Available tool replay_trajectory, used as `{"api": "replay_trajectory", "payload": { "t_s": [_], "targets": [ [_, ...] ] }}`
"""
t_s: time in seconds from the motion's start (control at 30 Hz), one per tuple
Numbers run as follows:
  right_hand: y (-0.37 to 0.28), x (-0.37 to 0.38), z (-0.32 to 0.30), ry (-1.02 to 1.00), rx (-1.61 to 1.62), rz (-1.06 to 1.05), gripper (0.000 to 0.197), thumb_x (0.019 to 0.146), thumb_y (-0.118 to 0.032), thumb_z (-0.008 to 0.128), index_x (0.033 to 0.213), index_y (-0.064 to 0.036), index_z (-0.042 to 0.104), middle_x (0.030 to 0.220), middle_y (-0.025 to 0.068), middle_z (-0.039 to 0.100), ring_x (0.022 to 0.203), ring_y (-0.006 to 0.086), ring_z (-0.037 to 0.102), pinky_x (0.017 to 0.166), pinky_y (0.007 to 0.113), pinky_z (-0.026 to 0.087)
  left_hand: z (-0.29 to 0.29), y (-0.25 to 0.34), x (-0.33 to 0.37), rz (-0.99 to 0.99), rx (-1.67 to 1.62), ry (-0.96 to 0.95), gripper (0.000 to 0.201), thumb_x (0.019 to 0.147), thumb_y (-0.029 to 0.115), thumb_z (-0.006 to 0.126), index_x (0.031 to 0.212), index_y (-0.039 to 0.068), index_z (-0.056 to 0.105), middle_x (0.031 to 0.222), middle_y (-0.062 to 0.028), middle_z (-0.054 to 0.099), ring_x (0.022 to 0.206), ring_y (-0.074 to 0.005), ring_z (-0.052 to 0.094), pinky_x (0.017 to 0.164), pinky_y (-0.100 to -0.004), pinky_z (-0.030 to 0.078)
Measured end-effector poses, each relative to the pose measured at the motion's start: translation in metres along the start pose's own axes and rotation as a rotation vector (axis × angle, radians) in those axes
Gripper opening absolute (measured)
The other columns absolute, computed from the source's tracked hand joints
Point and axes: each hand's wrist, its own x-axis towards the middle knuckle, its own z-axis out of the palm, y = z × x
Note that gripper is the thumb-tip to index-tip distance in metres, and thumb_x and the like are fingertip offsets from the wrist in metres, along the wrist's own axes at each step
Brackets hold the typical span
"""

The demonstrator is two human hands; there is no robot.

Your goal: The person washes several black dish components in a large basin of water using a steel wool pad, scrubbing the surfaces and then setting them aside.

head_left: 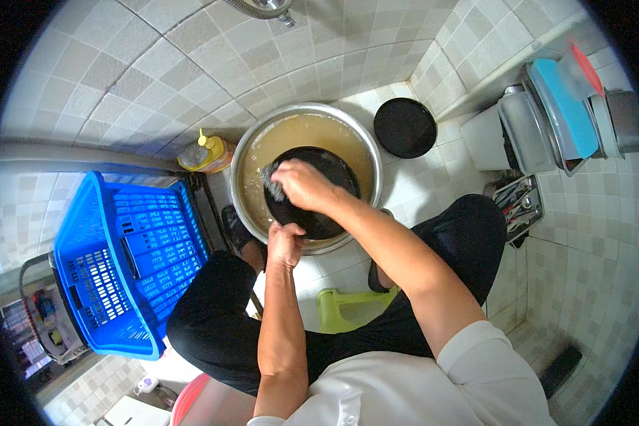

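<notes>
A round black pan (pixel 316 216) tilts inside a large metal basin (pixel 375 177) of cloudy brownish water. My left hand (pixel 285 243) grips the pan's near edge, close to the basin's front rim. Over the pan's inner face, my right hand (pixel 298 183) is closed on a grey scouring pad (pixel 272 186), which presses against the black surface near its left side. The pan's handle, if it has one, does not show. Behind the basin to the right, a second round black pan (pixel 405 128) lies on the tiled floor.
A yellow pump bottle (pixel 213 153) stands left of the basin by the wall. The large blue plastic basket (pixel 131 263) is at my left. Stacked containers (pixel 539 121) and a tray of utensils (pixel 518 206) line the right side. A green stool (pixel 337 309) is beneath me.
</notes>
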Motion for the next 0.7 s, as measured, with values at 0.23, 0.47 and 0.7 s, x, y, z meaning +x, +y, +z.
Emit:
{"api": "replay_trajectory", "payload": {
  "t_s": [0.23, 0.47, 0.7],
  "targets": [
    [0.048, -0.031, -0.019, -0.171, -0.273, 0.559, 0.019, 0.077, 0.003, 0.059, 0.091, 0.0025, 0.071, 0.095, 0.0264, 0.069, 0.093, 0.0430, 0.067, 0.083, 0.050, 0.054, -0.007, -0.011, 0.000, 0.080, 0.024, 0.137, 0.029, 0.072, -0.009, 0.052, 0.095, 0.007, 0.059, 0.081, -0.0039, 0.063, 0.065, -0.0192, 0.062, 0.054, -0.0340, 0.054],
    [0.035, -0.029, -0.017, -0.180, -0.111, 0.723, 0.020, 0.074, 0.001, 0.059, 0.090, 0.0055, 0.072, 0.098, 0.0304, 0.067, 0.095, 0.0446, 0.067, 0.081, 0.050, 0.055, 0.004, -0.002, -0.003, 0.105, -0.059, 0.248, 0.032, 0.072, -0.010, 0.053, 0.099, 0.007, 0.055, 0.083, -0.0033, 0.062, 0.065, -0.0179, 0.061, 0.056, -0.0317, 0.054],
    [0.031, -0.001, 0.000, 0.153, 0.172, 0.398, 0.023, 0.080, -0.004, 0.061, 0.101, 0.0002, 0.069, 0.097, 0.0263, 0.068, 0.097, 0.0437, 0.065, 0.087, 0.049, 0.051, 0.001, -0.011, -0.007, -0.042, 0.097, -0.079, 0.038, 0.075, -0.007, 0.059, 0.110, 0.007, 0.058, 0.095, -0.0046, 0.066, 0.085, -0.0223, 0.064, 0.077, -0.0384, 0.053]
  ]
}}
